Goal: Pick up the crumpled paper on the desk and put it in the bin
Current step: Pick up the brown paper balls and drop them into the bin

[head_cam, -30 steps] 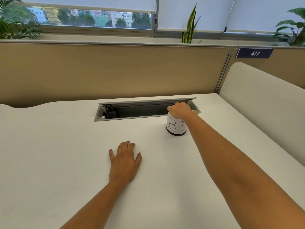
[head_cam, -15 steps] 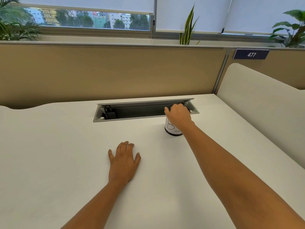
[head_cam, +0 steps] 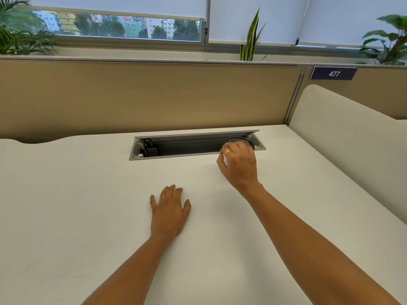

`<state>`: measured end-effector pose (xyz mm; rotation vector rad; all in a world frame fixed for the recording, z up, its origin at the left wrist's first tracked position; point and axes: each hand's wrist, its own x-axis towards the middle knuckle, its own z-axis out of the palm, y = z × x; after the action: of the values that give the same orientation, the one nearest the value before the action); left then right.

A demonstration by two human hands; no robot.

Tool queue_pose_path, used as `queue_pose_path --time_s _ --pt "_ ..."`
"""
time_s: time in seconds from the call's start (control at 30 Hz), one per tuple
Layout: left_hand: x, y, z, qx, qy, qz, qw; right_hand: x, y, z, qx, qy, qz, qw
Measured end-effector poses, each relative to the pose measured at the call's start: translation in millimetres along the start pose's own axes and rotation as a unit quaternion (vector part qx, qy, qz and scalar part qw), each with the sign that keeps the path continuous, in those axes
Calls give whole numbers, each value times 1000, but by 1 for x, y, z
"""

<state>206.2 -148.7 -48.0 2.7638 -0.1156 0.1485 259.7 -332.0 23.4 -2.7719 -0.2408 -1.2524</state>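
Observation:
The bin (head_cam: 240,142) is a small black mesh cup with a white label, standing on the white desk (head_cam: 66,194) by the right end of the cable slot. Only its mesh rim and a sliver of label show. My right hand (head_cam: 239,165) hangs just in front of it, fingers loosely curled downward, a gold ring on one finger, with nothing visible in its grasp. My left hand (head_cam: 169,208) lies flat on the desk, palm down, fingers straight. No crumpled paper is in view.
A recessed grey cable slot (head_cam: 187,140) with a black plug (head_cam: 150,148) runs across the desk's far side. A beige partition (head_cam: 154,95) stands behind it, and a white side divider (head_cam: 352,150) rises on the right.
My right hand has dropped from over the bin's top and drawn back toward me, now covering the bin's front. My left hand has stayed put.

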Motion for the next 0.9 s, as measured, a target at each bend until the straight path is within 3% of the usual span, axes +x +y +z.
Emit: queue_pose_path --time_s 0.1,0.17,0.23,0.3,0.57,0.9 --pt "-4 -3 -1 -5 2 3 1000 -30 -15 4 50 -52 -1 997" --pt "-8 -4 -2 -12 3 9 1000 -52 -27 8 88 -136 37 986" --pt "-13 -6 -3 -13 0 12 1000 -74 -40 7 121 -271 104 949" --pt "-19 -8 -4 -9 -4 12 1000 -92 -53 3 117 -348 140 920" --pt "-54 -30 -17 3 -25 9 1000 -111 -102 -18 96 -403 141 899" --pt "-99 -145 -73 27 2 -135 990 -112 -206 -29 158 -453 39 876"
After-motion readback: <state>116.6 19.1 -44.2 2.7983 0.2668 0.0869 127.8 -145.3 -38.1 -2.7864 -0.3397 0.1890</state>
